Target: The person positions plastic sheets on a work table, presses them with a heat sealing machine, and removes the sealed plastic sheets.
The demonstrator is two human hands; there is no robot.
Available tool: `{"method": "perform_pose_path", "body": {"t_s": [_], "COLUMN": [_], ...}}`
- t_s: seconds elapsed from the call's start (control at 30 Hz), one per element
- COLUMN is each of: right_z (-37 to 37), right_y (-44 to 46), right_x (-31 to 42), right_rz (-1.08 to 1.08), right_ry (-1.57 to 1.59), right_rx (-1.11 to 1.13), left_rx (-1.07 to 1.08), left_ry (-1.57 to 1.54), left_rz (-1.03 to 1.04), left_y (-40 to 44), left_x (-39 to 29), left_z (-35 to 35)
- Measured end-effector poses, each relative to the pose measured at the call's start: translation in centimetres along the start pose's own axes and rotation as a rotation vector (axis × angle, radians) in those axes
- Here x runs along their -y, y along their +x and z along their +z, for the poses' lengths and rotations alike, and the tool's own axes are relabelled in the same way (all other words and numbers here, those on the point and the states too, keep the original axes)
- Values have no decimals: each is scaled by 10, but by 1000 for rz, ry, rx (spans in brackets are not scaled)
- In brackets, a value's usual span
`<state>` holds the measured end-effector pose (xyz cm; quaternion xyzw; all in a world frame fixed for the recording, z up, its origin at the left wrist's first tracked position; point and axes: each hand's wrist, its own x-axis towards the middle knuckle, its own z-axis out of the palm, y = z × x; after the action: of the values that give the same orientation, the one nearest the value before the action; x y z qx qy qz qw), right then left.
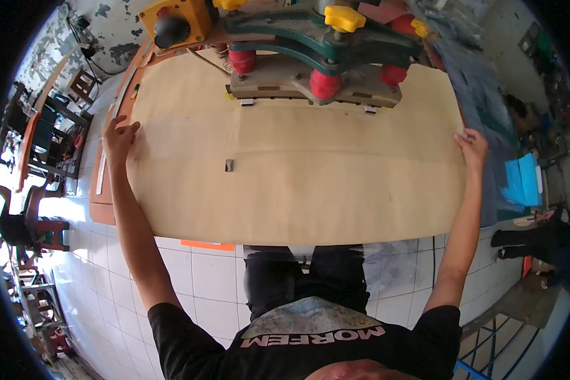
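A wide tan sheet (335,190), possibly paper or thin board, lies flat before me, its near edge by my thighs. My left hand (121,139) is at its left edge, thumb and fingers bent around the border; the fingertips' hold is partly hidden. At the opposite edge, my right hand (474,147) pinches the sheet between thumb and fingers. A small dark metal piece (228,165) rests on the sheet, left of its middle. Over the far part hangs a green machine head (278,28) with red mounts and a flat metal plate (291,85).
An orange-brown board (101,209) shows under the sheet's left side, with a long metal strip (111,133). A yellow control box (177,25) sits at the far left. Right of the sheet are blue-grey plastic (487,101) and a bright blue piece (522,180). Another person's legs (532,240) show at right.
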<state>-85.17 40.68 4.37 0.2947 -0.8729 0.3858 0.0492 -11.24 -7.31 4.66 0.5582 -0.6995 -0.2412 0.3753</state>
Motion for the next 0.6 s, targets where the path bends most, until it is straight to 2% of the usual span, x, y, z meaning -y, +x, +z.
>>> {"method": "perform_pose_path", "body": {"t_s": [0.07, 0.13, 0.2, 0.37, 0.6], "right_z": [-1, -11, -14, -13, -8], "right_y": [-6, -11, -15, -13, -11], "right_x": [-5, 0, 2, -16, -28], "right_rz": [-17, 161, 140, 103, 46], "right_ry": [57, 317, 325, 357, 333], "right_rx": [-1, 91, 84, 78, 16], "left_rx": [-35, -73, -38, -51, -35], "left_ry": [-18, -38, -356, -298, -404], "left_rz": [-39, -80, -71, -70, -25], "left_y": [-1, 1, 3, -2, -6], "left_x": [0, 8, 17, 18, 18], "left_z": [1, 1, -5, -5, -5]}}
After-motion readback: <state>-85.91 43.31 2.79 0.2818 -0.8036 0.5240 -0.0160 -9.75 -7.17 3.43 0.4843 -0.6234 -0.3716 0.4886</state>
